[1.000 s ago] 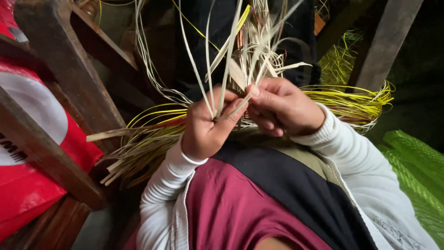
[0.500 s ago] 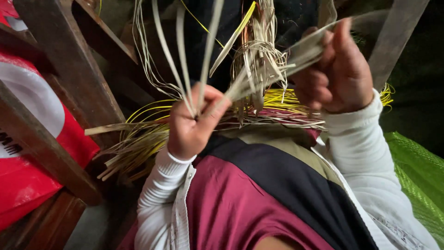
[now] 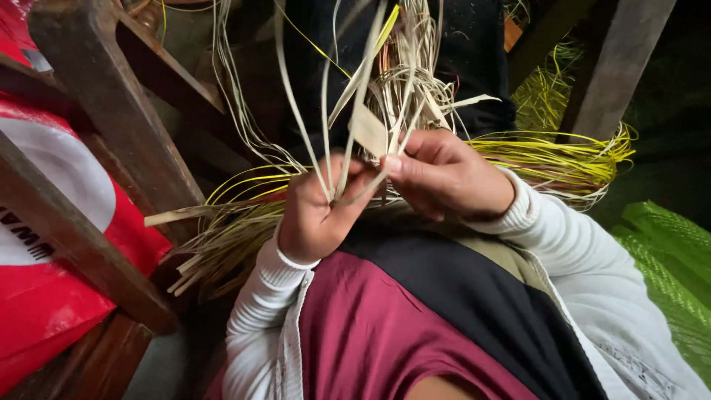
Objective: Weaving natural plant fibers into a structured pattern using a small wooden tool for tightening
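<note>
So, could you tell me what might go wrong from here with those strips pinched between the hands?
1. The left hand pinches several thin pale strips at one point; a slack grip could let them slide apart.
2. The right hand works close beside a tangle of loose fibres, so a stray strand could get caught up.
3. The yellow strands lie loose behind the wrists; a sleeve might drag them.

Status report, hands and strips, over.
Left hand pinching pale strips upright. Right hand gripping a strip beside it. Loose yellow strands behind; nothing blocking.
</note>
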